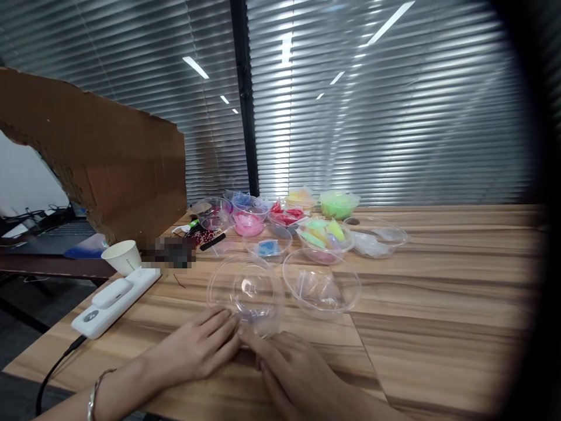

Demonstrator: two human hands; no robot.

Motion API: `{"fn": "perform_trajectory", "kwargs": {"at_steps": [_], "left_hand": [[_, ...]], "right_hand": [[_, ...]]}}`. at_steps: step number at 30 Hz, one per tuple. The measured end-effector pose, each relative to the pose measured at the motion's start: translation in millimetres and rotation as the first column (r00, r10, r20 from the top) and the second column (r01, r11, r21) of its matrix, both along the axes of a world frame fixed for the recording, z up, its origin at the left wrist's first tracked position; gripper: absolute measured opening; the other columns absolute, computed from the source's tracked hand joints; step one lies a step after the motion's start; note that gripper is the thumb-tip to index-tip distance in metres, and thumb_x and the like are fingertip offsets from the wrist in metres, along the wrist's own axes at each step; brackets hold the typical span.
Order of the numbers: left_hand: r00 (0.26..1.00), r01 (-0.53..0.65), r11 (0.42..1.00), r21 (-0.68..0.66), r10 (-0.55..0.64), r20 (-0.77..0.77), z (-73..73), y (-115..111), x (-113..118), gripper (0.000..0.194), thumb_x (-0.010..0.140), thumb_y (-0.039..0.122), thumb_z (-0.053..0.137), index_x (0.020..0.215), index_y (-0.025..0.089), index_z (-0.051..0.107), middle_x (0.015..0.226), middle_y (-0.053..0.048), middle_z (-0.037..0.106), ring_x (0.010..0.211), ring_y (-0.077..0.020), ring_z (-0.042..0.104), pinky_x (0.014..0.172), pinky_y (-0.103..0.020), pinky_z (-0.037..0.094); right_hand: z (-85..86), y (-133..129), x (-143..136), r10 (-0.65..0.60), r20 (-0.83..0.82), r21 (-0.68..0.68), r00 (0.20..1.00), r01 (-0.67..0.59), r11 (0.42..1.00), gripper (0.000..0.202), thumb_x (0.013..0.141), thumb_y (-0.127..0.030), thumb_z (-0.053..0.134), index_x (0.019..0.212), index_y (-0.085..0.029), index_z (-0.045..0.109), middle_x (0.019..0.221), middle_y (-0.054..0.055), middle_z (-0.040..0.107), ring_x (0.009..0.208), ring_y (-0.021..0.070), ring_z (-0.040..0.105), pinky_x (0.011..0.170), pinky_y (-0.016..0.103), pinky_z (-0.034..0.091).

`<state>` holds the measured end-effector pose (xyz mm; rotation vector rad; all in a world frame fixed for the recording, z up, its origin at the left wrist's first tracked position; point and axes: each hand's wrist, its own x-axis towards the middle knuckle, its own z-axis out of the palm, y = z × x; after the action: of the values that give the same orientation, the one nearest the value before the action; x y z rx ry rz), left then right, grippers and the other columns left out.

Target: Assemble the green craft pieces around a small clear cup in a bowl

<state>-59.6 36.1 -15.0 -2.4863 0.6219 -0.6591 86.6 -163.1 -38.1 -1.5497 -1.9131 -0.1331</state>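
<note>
A round clear plastic bowl [214,280] stands on the table in front of me. At its near left edge rests my left hand [204,345], palm down, with its fingers stretched toward the bowl. My right hand [295,368] is at the near edge, its index finger reaching to the left fingertips and its other fingers bent. Whatever lies between the right fingers, if anything, is hidden. Just right of this bowl is a second clear bowl [355,295] holding a clear plastic bag [319,286].
Behind are several clear bowls with pink [248,223], red [287,215] and green contents [339,206], and one with a blue packet [268,248]. On the left are a paper cup [123,257], a white power strip [118,301] and a tall cardboard sheet [127,158].
</note>
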Motion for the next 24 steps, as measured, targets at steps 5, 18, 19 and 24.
{"fn": "perform_trajectory", "kwargs": {"at_steps": [5,18,19,24], "left_hand": [[1.0,0.021,1.0,-0.014,-0.02,0.017,-2.7,0.7,5.0,0.024,0.095,0.013,0.044,0.108,0.009,0.063,0.108,-0.012,0.067,0.1,-0.0235,0.063,0.094,-0.04,0.05],[0.986,0.029,0.994,-0.109,-0.046,-0.163,18.8,-14.8,19.0,0.017,0.092,0.011,0.049,0.106,0.011,0.059,0.095,-0.009,0.065,0.098,-0.0207,0.06,0.103,-0.04,0.044],[0.981,0.034,0.989,-0.146,-0.061,-0.184,21.8,-17.1,19.8,0.016,0.093,0.01,0.048,0.104,0.012,0.059,0.093,-0.008,0.065,0.097,-0.02,0.06,0.103,-0.039,0.043],[0.961,0.034,0.956,-0.293,-0.112,-0.253,27.0,-24.7,20.5,0.022,0.09,0.011,0.047,0.109,0.014,0.056,0.089,-0.006,0.065,0.092,-0.0182,0.059,0.102,-0.036,0.044]], "right_hand": [[-3.4,4.2,-0.1,0.011,0.039,0.166,0.999,-0.017,0.986,0.05,0.085,-0.008,0.04,0.135,-0.013,0.043,0.108,0.007,0.069,0.089,0.0165,0.067,0.081,0.026,0.053],[-3.1,6.1,-3.0,0.227,0.244,0.32,0.943,-0.3,0.899,0.025,0.102,-0.022,0.037,0.12,-0.021,0.055,0.076,-0.006,0.064,0.061,0.0104,0.049,0.059,0.024,0.038],[-4.8,6.1,-2.5,0.227,0.237,0.325,0.945,-0.297,0.898,0.022,0.101,-0.022,0.039,0.115,-0.02,0.057,0.075,-0.006,0.063,0.062,0.0101,0.05,0.06,0.023,0.039],[-22.2,9.7,0.4,0.292,0.21,0.182,0.933,-0.331,0.926,0.022,0.1,-0.028,0.044,0.086,-0.017,0.057,0.068,-0.003,0.061,0.066,0.0097,0.052,0.063,0.02,0.044]]}}
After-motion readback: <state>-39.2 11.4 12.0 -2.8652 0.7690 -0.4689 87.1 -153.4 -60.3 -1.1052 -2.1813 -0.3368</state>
